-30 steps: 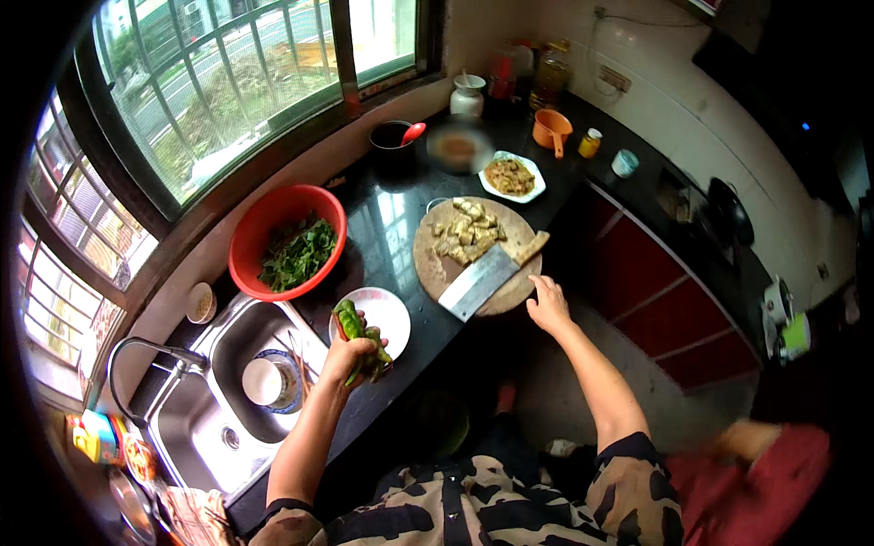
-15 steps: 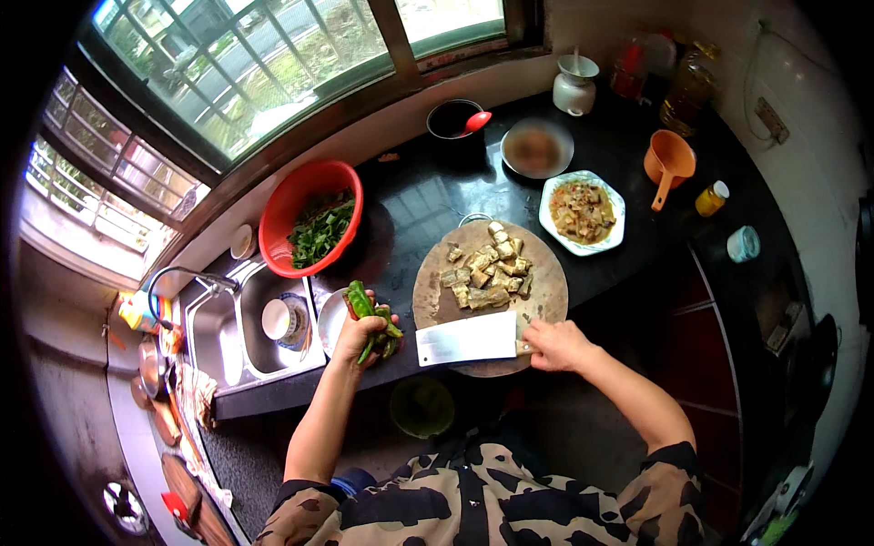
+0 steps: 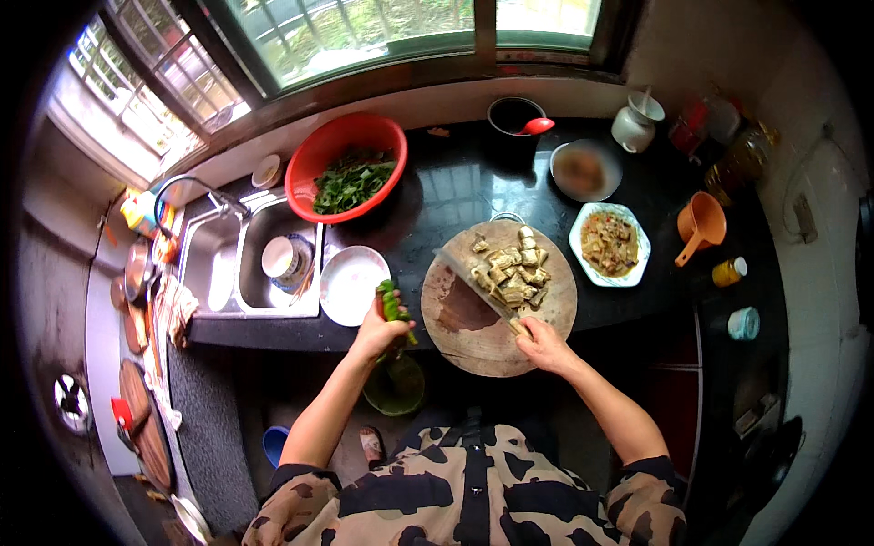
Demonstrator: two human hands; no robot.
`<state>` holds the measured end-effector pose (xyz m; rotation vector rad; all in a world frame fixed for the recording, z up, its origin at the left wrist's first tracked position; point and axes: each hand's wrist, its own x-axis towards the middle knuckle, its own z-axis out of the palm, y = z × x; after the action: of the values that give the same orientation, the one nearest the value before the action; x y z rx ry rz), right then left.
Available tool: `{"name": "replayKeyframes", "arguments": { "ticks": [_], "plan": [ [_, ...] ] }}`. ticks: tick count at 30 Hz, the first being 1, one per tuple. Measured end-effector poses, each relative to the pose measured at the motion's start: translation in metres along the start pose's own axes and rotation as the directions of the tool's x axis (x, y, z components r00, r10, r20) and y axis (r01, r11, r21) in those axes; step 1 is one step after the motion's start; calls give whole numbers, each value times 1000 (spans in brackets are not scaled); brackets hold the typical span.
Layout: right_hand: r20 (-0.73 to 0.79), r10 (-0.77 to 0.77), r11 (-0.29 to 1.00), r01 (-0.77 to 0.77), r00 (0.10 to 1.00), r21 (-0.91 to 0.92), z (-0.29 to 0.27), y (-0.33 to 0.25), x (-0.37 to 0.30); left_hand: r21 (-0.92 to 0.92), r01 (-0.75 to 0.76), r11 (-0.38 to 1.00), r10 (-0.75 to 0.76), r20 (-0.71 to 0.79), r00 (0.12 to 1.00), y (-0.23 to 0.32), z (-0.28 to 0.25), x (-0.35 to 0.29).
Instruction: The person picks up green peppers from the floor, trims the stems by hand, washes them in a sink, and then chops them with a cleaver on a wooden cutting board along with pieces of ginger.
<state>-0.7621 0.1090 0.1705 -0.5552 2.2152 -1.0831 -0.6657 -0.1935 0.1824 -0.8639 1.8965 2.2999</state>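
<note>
The right hand (image 3: 546,346) holds the wide silver cleaver (image 3: 480,291), now tipped up from flat, so it's right beside the yellow-brown food chunks (image 3: 517,275) on the round wooden board (image 3: 469,348). The left hand (image 3: 376,335) clutches long green peppers (image 3: 391,302).

I'm in a kitchen: the dark surface (image 3: 455,173) before me has a steel double sink (image 3: 240,273) with a curved tap (image 3: 235,207), a round chopping board (image 3: 482,350) and a plate (image 3: 577,240) of cooked food; my right hand (image 3: 546,348) holds a cleaver (image 3: 477,288).
</note>
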Motion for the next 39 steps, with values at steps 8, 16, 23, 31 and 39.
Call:
{"name": "replayKeyframes", "arguments": {
  "ticks": [8, 16, 23, 31, 39],
  "plan": [
    [189, 214, 808, -283, 958, 517, -31, 13, 5, 592, -36, 805, 123, -107, 987, -5, 74, 45],
    [476, 102, 554, -447, 873, 702, -66, 36, 3, 982, 64, 177, 271, -111, 956, 2, 127, 67],
    [454, 76, 730, -360, 888, 581, -103, 49, -11, 983, -54, 176, 346, -10, 938, -1, 127, 55],
    [284, 15, 917, -126, 959, 378, -114, 39, -27, 970, -209, 127, 608, 90, 789, -13, 126, 38],
    [15, -216, 948, 206, 976, 241, -94, 26, -19, 993, -111, 45, 619, 60, 783, -34, 135, 39]
  ]
}}
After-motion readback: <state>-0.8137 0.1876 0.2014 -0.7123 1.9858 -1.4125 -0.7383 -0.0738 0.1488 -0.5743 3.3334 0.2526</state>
